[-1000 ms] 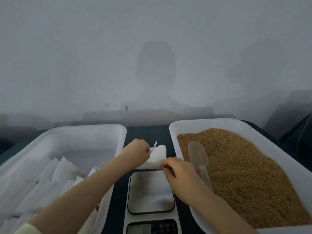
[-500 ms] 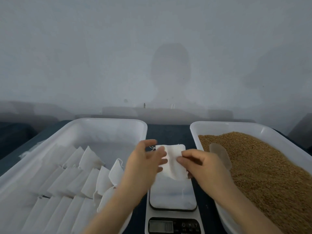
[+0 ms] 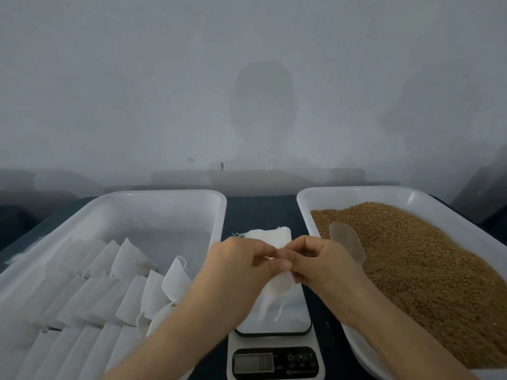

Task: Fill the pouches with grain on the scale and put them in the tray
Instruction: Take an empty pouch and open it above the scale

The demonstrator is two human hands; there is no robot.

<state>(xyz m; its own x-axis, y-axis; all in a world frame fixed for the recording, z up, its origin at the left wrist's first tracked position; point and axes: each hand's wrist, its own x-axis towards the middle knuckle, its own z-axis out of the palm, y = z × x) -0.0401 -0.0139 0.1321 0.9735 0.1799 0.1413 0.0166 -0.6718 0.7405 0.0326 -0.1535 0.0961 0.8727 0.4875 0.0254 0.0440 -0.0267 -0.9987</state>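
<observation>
Pinching a small white cloth pouch [image 3: 274, 293] at centre frame above the white digital scale [image 3: 290, 314] with left hand [image 3: 241, 260] and right hand [image 3: 322, 263], we judge it not yet filled; brown grain [image 3: 411, 256] waits right.

White pouch [image 3: 270, 296], golden-brown grain [image 3: 417, 270] (tray [image 3: 164, 192] plain white).

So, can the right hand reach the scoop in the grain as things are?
Probably yes: the scoop lies uncovered on the grain just beside the right hand, though that hand currently pinches a pouch.
</observation>
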